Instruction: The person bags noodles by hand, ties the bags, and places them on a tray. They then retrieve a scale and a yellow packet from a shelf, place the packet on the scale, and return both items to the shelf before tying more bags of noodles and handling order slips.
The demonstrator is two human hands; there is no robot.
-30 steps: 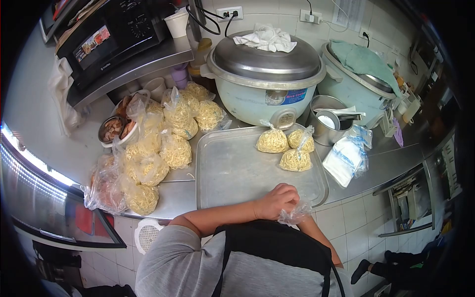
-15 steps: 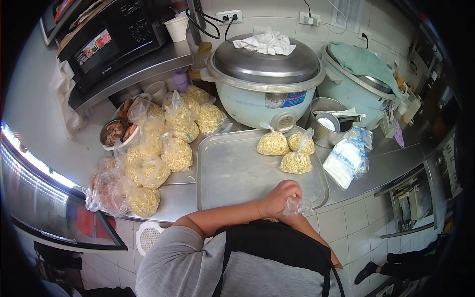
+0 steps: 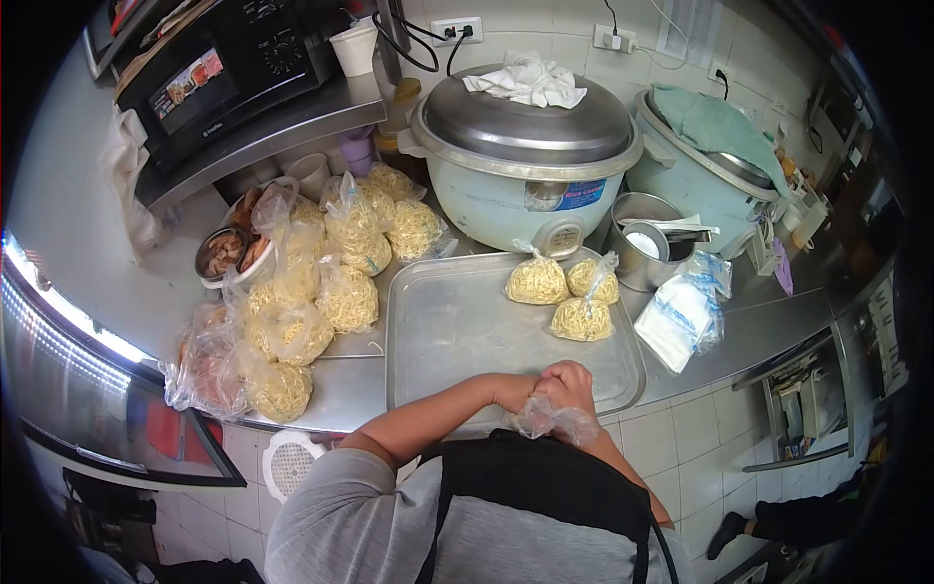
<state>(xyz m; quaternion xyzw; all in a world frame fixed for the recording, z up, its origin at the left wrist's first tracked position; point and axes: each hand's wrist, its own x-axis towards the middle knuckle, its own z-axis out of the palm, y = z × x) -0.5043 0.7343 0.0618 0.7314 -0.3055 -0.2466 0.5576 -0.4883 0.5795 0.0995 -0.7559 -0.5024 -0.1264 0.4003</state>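
My left hand (image 3: 516,391) and my right hand (image 3: 566,383) are together at the tray's front edge, close to my apron. Both have their fingers curled around the gathered top of a clear plastic bag (image 3: 556,420). Its crumpled film spreads over my right wrist, and whatever the bag contains is hidden. Beyond my hands lies a metal tray (image 3: 448,331). Three knotted bags of yellow noodles stand at its back right: a left one (image 3: 537,282), a right one (image 3: 596,282) and a front one (image 3: 582,319).
Left of the tray, several noodle bags (image 3: 292,331) are piled beside a bowl of meat pieces (image 3: 222,253). Behind stands a large rice cooker (image 3: 516,200). A metal pot (image 3: 637,263) and a stack of plastic bags (image 3: 671,321) are on the right.
My left hand has come into clearer view on the left of my right hand. The bag's loose film has swung down and left, toward my apron. The bags on the tray stay put.
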